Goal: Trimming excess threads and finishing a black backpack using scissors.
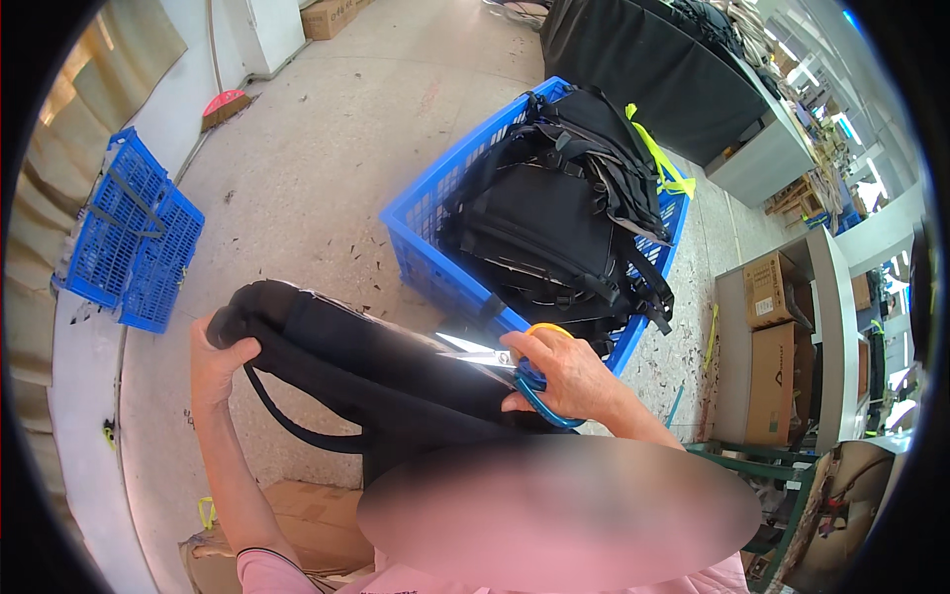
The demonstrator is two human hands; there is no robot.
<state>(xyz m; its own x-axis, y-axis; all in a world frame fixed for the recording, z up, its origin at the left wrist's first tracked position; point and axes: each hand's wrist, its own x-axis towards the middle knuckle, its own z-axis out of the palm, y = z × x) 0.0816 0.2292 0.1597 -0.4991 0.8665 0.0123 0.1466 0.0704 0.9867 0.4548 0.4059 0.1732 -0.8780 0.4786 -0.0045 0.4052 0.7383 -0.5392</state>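
A black fabric bag (pixel 346 342) with a padded look and a loop of strap lies across my lap. My left hand (pixel 220 358) is closed around its far left end, thumb on top. My right hand (pixel 566 374) grips a pair of scissors (pixel 483 354) with yellow and blue handles. The silver blades are spread apart and point left, over the bag's pale, frayed-looking edge. Whether they touch the cloth, I cannot tell. A blurred patch hides the bag's near end.
Ahead of me stands a blue plastic crate (pixel 416 243) heaped with black backpacks (pixel 544 218) and a neon yellow strap (pixel 653 148). More blue crates (pixel 134 233) lean by the left wall. Cardboard boxes (pixel 777 381) fill a shelf at right. Scraps litter the floor (pixel 297 188).
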